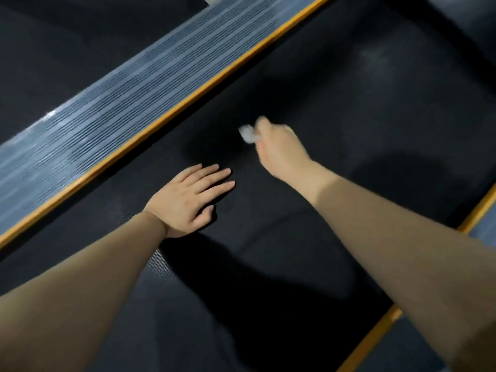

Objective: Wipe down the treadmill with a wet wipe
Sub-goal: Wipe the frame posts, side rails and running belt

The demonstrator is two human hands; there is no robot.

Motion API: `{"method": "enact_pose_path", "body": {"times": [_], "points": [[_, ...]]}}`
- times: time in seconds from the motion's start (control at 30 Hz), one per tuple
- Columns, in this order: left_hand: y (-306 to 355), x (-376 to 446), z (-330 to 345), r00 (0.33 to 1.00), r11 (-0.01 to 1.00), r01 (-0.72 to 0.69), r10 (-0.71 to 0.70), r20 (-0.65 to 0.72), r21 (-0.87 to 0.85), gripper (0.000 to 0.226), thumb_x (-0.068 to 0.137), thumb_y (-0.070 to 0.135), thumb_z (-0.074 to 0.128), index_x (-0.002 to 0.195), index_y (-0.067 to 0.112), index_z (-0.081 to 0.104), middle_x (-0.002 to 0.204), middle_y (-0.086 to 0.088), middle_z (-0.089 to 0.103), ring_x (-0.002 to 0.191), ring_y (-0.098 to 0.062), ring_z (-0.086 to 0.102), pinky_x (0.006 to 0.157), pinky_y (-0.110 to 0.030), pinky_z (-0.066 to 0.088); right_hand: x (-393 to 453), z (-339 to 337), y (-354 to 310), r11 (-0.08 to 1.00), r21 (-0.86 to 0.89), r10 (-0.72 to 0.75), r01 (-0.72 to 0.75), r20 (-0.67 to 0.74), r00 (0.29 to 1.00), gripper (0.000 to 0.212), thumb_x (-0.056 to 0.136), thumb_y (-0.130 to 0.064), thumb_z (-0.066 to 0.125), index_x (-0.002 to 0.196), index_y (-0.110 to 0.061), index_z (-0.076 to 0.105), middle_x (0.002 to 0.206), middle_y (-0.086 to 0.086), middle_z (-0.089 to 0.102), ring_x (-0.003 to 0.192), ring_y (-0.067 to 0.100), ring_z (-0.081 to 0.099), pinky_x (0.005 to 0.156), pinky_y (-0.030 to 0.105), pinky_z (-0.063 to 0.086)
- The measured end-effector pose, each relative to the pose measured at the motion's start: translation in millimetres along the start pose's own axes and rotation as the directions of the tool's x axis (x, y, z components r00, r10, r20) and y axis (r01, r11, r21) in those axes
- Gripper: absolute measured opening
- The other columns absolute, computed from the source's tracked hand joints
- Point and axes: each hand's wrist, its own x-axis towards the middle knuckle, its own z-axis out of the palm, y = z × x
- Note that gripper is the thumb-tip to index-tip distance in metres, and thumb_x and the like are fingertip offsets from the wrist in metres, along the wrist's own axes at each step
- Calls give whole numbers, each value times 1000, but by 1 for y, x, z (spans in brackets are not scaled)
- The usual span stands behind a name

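The treadmill's black belt (335, 108) fills the middle of the view, running diagonally. My left hand (192, 197) lies flat on the belt with its fingers straight and spread. Farther up the belt, my right hand (279, 149) grips a small crumpled white wet wipe (248, 133) against the belt surface; the hand is blurred. Most of the wipe is hidden inside my fingers.
A ribbed grey side rail (128, 103) with an orange edge strip (188, 100) borders the belt on the left. Another orange strip (373, 336) and a grey rail (485, 229) border it at the lower right. Dark floor (53, 55) lies beyond the left rail.
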Motion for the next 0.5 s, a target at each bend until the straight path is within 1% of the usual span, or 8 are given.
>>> {"method": "enact_pose_path", "body": {"times": [0.1, 0.13, 0.2, 0.27, 0.33, 0.37, 0.43, 0.5], "points": [[-1, 1, 0, 1000, 1000, -13, 13, -17, -14, 60, 90, 31, 39, 149, 20, 42, 156, -4, 36, 145, -25, 33, 120, -45, 22, 81, -2, -40, 992, -122, 26, -14, 97, 995, 20, 94, -7, 46, 114, -12, 47, 109, 8, 66, 99, 30, 63, 87, 36, 39], [-1, 1, 0, 1000, 1000, -13, 12, -19, -18, 60, 90, 31, 39, 149, 20, 42, 156, -4, 36, 145, -26, 33, 119, -45, 23, 90, -2, -40, 990, -138, 49, -32, 125, 991, 22, 96, -8, 46, 117, -13, 45, 111, 8, 65, 101, 29, 62, 90, 36, 39], [-1, 1, -1, 1000, 1000, -11, 10, -10, -18, 60, 90, 30, 39, 149, 20, 41, 157, -4, 36, 145, -26, 33, 119, -46, 23, 69, 4, -25, 995, -97, 35, -26, 94, 995, 30, 97, -11, 44, 127, -9, 44, 112, 9, 67, 101, 29, 63, 92, 36, 40], [-1, 0, -1, 1000, 1000, -2, 2, 1, -12, 60, 90, 30, 39, 150, 20, 40, 157, -4, 35, 145, -26, 33, 119, -47, 24, 1, 8, 8, 999, -51, -14, 16, 36, 999, 40, 96, -10, 43, 136, -6, 44, 112, 11, 68, 98, 32, 64, 91, 39, 42], [0, 0, -2, 1000, 1000, -11, 11, 10, -4, 60, 91, 30, 38, 150, 20, 40, 158, -4, 34, 145, -26, 32, 119, -47, 24, -104, 7, 42, 993, -111, -33, 30, -28, 999, 39, 94, -7, 46, 133, -3, 52, 104, 11, 69, 84, 31, 66, 80, 39, 49], [0, 1, -2, 1000, 1000, -11, 11, 10, -4, 60, 90, 29, 39, 150, 20, 40, 158, -4, 34, 145, -26, 32, 119, -47, 24, -159, 4, 59, 991, -136, -16, 13, -18, 1000, 38, 93, -9, 46, 130, -3, 54, 97, 11, 70, 79, 30, 67, 75, 38, 52], [0, 2, -3, 1000, 1000, -5, 5, 4, -2, 60, 90, 29, 39, 149, 20, 41, 157, -4, 34, 145, -26, 32, 119, -47, 24, -252, -3, 87, 984, -162, 96, -72, 147, 984, 35, 92, -11, 41, 125, -9, 54, 95, 8, 71, 80, 28, 70, 73, 37, 52], [1, 0, -2, 1000, 1000, 0, 0, -1, 4, 60, 90, 28, 39, 149, 20, 41, 157, -4, 34, 146, -26, 31, 119, -47, 24, -299, -1, 104, 973, -200, 161, -118, 215, 963, 27, 91, -3, 49, 116, -13, 56, 100, 8, 72, 84, 27, 71, 74, 33, 53]]}}
